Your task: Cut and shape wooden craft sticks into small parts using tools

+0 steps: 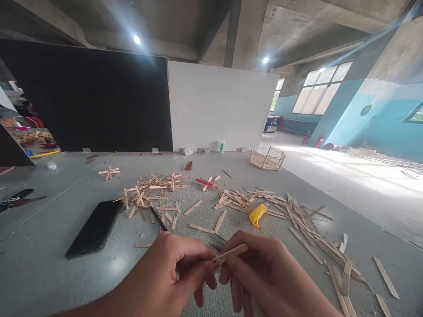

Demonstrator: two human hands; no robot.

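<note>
My left hand [185, 266] and my right hand [261, 266] meet at the front of the table, both pinching a small wooden craft stick [237, 251]. The stick slants up to the right, its rounded end standing clear above my right fingers. A small piece under it, between my fingertips, is too hidden to make out. Just beyond the hands lies a dark pointed metal tip [215, 247]; the rest of it is covered. A black pen-like rod [159, 219] pokes out behind my left hand. Two craft sticks [221, 220] lie at an angle ahead.
A black phone [94, 229] lies left. Loose craft sticks [306, 229] spread right; joined star-shaped pieces [140, 196] cluster ahead. A yellow plastic tool [257, 215] rests among sticks. Farther back are a stick frame [267, 159], a small bottle [222, 147] and an upright white panel [221, 105].
</note>
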